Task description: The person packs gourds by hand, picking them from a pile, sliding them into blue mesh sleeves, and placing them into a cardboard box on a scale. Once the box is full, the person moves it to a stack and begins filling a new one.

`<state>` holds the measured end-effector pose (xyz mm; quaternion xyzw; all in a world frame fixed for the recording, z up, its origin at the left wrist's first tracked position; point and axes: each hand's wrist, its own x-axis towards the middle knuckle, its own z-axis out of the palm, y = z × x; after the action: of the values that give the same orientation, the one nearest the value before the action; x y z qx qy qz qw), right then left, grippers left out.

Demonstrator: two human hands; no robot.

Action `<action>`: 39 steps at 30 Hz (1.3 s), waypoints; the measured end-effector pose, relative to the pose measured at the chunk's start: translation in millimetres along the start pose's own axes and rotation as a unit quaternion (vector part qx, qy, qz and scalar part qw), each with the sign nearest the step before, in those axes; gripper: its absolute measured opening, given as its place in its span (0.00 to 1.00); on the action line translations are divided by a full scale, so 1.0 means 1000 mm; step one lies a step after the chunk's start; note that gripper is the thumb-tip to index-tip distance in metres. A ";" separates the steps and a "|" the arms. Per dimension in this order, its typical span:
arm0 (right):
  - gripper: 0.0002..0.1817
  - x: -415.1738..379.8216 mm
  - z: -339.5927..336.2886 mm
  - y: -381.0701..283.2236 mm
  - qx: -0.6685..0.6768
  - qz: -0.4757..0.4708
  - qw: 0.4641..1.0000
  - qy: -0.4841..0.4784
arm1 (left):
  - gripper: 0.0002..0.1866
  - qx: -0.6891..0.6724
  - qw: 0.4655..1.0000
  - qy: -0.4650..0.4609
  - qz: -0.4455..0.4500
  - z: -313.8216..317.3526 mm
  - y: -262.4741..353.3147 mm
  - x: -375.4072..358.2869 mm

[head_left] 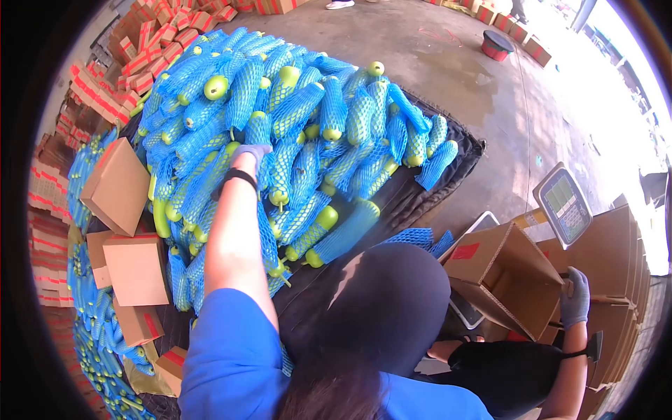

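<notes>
Left hand: I see it gloved, resting on the netted gourds; grip unclear.
Right hand: gloved, grasping the open carton by its edge.

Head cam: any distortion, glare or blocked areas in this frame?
Head view: strong fisheye with a black vignette at the corners; blown-out glare at upper right on the concrete floor; the pile of netted fruit is sharp; a cap blocks the lower centre; left hand and right hand both show.
</notes>
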<state>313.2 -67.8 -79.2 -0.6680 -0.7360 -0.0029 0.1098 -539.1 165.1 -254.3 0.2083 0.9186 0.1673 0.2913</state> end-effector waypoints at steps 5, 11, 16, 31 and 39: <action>0.25 0.004 -0.011 -0.002 0.007 -0.031 0.999 0.023 | 0.28 -0.372 0.833 -0.403 0.069 -0.069 -0.032 -0.100; 0.28 0.056 -0.042 -0.107 0.164 -0.071 0.983 -0.027 | 0.35 -0.404 0.715 -0.423 0.384 -0.035 0.001 -0.253; 0.35 0.089 -0.016 -0.220 0.398 -0.161 0.900 -0.073 | 0.26 -0.341 0.524 -0.594 0.506 0.044 0.068 -0.371; 0.38 0.052 -0.027 -0.131 0.166 0.063 0.941 -0.288 | 0.17 -0.288 0.819 0.035 0.494 0.160 -0.050 -0.265; 0.44 0.074 0.119 -0.119 -0.072 0.087 0.872 -0.477 | 0.25 0.036 0.852 0.415 0.318 -0.002 -0.165 -0.170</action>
<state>170.9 10.5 -166.4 -0.6556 -0.6357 0.2723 -0.3031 -461.2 -57.8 -244.4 0.4109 0.8430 0.2883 -0.1935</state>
